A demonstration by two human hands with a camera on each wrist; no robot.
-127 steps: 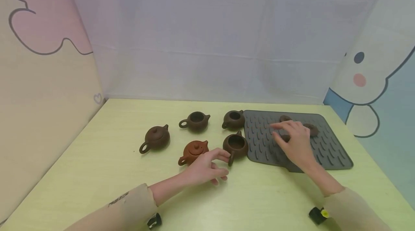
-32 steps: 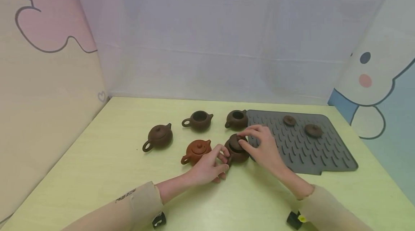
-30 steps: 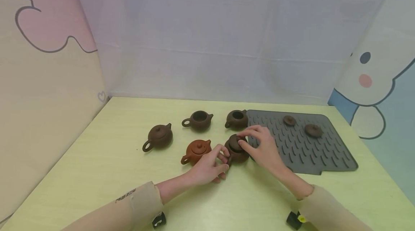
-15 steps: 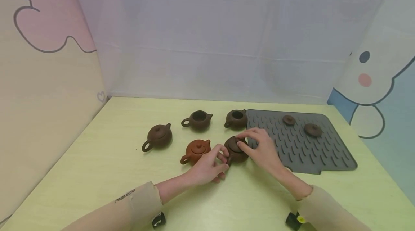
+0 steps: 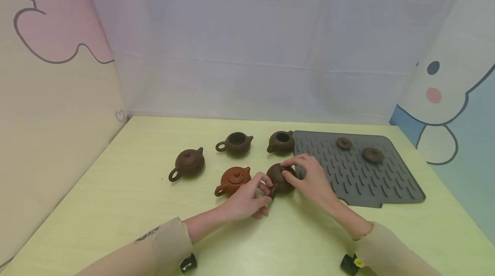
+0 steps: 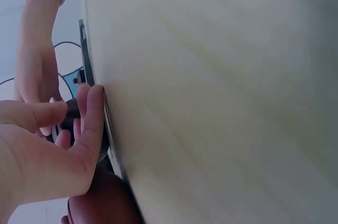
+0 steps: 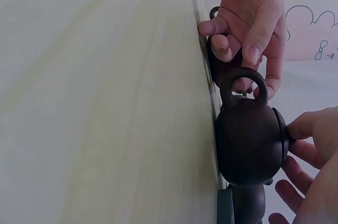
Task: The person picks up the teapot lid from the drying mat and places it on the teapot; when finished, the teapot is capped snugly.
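Note:
A dark brown teapot point(image 5: 285, 187) stands at the middle of the table, close to a grey mat. My left hand point(image 5: 245, 200) pinches its handle point(image 7: 231, 84) from the near left. With thumb and fingertips, my right hand point(image 5: 313, 182) holds the knob of the lid point(image 5: 275, 171), which sits on the teapot's opening. In the right wrist view the lid lies against the rim, with only a thin seam showing. Just left of my left hand is a reddish-brown teapot point(image 5: 233, 180) with its lid on.
Two lidless dark teapots stand behind: one teapot point(image 5: 236, 144) on the left, another teapot point(image 5: 281, 143) by the mat. A lidded dark teapot point(image 5: 189, 163) is farther left. The ridged mat point(image 5: 390, 181) bears a small lid point(image 5: 344, 143) and a larger lid point(image 5: 373, 155).
My right hand has come left from the mat with a lid onto the teapot. The lid, tilted about a second ago, now lies flat. My left hand stays at the handle.

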